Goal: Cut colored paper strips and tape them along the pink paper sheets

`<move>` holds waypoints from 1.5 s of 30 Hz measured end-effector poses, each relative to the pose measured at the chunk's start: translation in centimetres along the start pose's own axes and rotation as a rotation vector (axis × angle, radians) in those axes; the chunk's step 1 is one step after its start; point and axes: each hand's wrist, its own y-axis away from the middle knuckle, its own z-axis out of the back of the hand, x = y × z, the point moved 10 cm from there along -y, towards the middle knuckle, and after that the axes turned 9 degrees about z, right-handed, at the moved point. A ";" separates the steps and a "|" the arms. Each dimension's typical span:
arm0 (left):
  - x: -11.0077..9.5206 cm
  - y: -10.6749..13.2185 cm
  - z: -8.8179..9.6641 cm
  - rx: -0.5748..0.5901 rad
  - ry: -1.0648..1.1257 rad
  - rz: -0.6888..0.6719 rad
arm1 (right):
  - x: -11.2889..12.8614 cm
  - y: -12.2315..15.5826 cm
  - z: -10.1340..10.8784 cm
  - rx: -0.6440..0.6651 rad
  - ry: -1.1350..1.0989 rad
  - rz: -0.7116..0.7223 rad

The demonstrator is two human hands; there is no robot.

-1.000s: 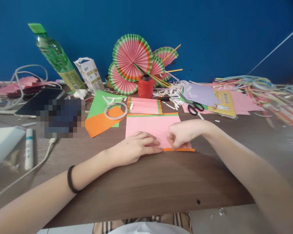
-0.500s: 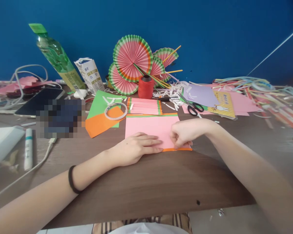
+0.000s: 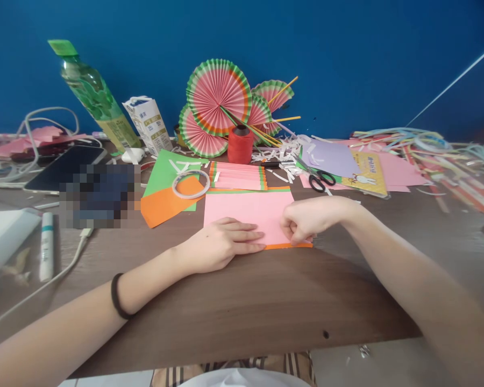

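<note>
A pink paper sheet [image 3: 250,212] with an orange strip along its near edge lies flat on the brown table [image 3: 242,301]. My left hand [image 3: 220,244] rests on its near left part, fingers stretched flat and pressing it down. My right hand [image 3: 306,220] is curled in a pinch on the sheet's near right edge, just above the orange strip. Behind the sheet lies a folded pink strip stack [image 3: 237,176] with green and orange borders.
Farther back are a tape ring [image 3: 191,184] on orange and green paper, a red thread spool [image 3: 240,145], pleated watermelon paper fans [image 3: 219,97], scissors [image 3: 321,179], a green bottle [image 3: 89,91], a carton [image 3: 147,123], a phone [image 3: 64,166], cables and a glue stick [image 3: 46,244] at left, paper scraps at right.
The pink sheet and my right hand have slid slightly left; the right fingers have moved along the orange near edge. My left hand has stayed pressed in place.
</note>
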 end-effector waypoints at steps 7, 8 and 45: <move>0.0 0.0 0.0 0.001 0.016 0.004 | -0.2 0.1 0.2 -0.028 0.033 -0.002; 0.0 0.0 0.1 -0.005 0.024 0.002 | -0.2 0.1 0.2 -0.029 0.031 -0.001; 1.5 0.2 1.2 -0.024 0.110 0.047 | -4.0 1.8 2.6 -0.228 0.208 -0.243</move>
